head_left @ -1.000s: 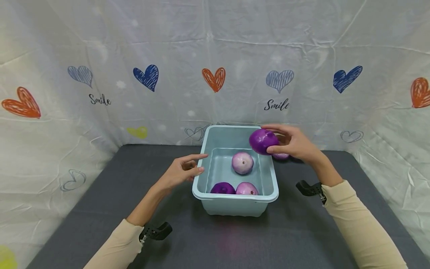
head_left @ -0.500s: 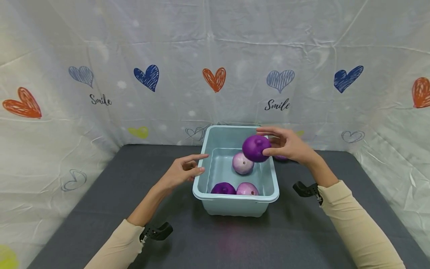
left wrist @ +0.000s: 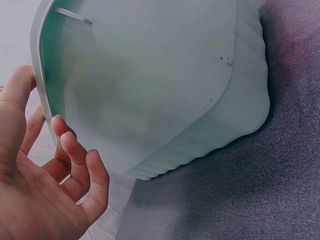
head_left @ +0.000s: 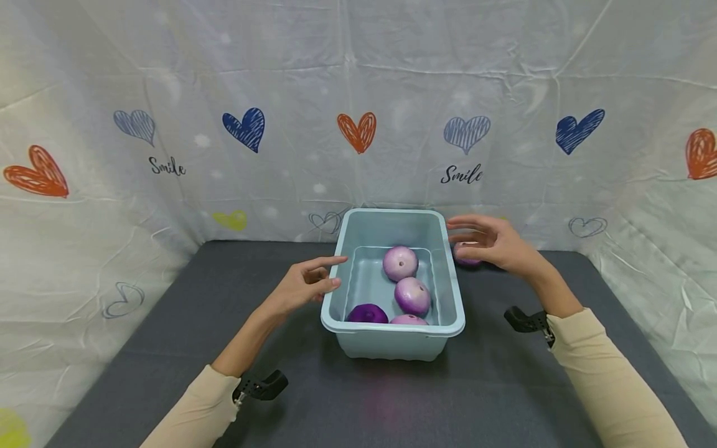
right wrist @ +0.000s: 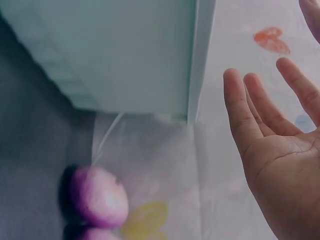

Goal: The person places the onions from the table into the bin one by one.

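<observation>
Several red onions, pale and deep purple, lie in a light blue plastic bin. A pale onion is at the back, with another onion in front of it. A dark purple onion sits near the front wall, partly hidden by the rim. My left hand rests at the bin's left rim, index finger stretched over it, other fingers loosely bent outside in the left wrist view. Beyond the right rim my right hand hovers with spread, relaxed fingers and nothing in it.
Outside the bin, an onion lies on the dark cloth-covered table, with part of another onion beside it. A white curtain printed with hearts hangs right behind the bin.
My right hand has let go of a purple onion inside the bin and drawn back to the right. Onions in the bin have shifted slightly. My left hand stays at the rim.
</observation>
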### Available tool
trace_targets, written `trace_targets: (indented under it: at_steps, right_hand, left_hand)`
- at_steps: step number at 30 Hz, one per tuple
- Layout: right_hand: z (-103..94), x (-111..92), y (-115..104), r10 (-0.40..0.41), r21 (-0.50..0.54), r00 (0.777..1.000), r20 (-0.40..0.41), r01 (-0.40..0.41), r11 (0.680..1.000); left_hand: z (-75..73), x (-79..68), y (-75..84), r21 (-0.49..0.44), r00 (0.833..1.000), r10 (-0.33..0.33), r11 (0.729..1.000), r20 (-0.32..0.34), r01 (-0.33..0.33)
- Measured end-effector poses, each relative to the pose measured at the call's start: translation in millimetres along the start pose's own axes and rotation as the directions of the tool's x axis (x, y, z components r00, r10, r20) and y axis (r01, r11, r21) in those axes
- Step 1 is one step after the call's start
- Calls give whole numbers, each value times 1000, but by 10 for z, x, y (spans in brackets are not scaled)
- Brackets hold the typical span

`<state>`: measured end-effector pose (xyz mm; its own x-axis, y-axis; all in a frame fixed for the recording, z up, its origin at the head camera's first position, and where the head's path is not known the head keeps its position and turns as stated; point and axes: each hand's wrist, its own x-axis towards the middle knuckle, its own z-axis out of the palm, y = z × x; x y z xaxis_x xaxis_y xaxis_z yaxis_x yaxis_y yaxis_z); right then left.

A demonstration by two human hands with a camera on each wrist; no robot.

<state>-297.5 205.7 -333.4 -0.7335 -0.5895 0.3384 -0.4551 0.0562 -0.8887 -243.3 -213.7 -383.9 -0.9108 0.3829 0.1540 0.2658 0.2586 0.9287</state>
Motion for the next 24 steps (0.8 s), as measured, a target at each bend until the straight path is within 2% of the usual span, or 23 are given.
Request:
trace_targets:
  at_steps: [8,12,17,24]
  right_hand:
    - [-231,-266,167,78,-93,992,-99,-88,992]
    - [-338,-445,277,145,-101,971,-189,-166,981]
    - [-469,-671,409,176,-120,949,-260,-212,970]
    - [-619,-834,574,204,-238,925,-321,-287,928]
  left_hand:
    - [-9,-10,-1,-4,1000,-8,1000,-1,8]
    - [-9,-11,-5,-1,1000,-13,1000,-4,13]
    - [-3,-6,-14,6,1000,-13,1000,-6,13]
    - [3,2,-19,9,1000,-11,1000,-4,11]
